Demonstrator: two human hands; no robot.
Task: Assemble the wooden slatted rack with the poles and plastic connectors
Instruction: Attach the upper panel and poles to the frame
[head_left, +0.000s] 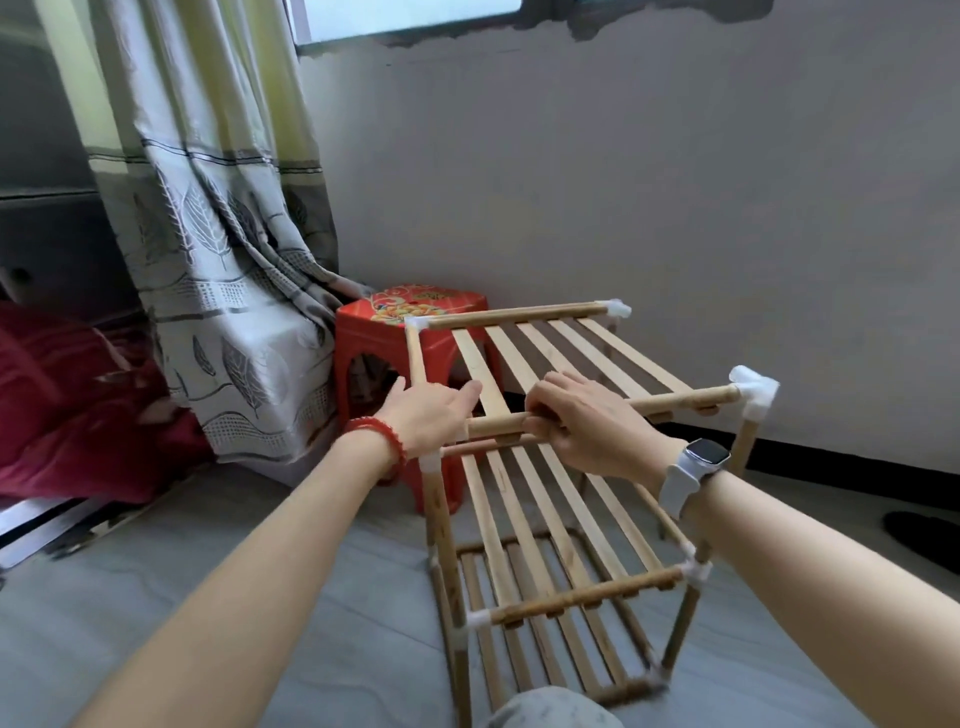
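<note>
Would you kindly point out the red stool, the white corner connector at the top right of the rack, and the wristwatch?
red stool (363, 332): head view, left side of seat.
white corner connector (756, 392): head view, its elbow.
wristwatch (706, 452): head view, its screen.

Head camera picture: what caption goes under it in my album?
Right hand grips the top shelf's round wooden front rail; left hand reaches beside it.

A room in a home, likely a bedroom: a leaf-patterned curtain (218, 244) hangs at far left under a window (410, 21), red bedding (67, 405) lies left, and 1 red plastic stool (395, 332) stands by the plain wall (675, 182).
</note>
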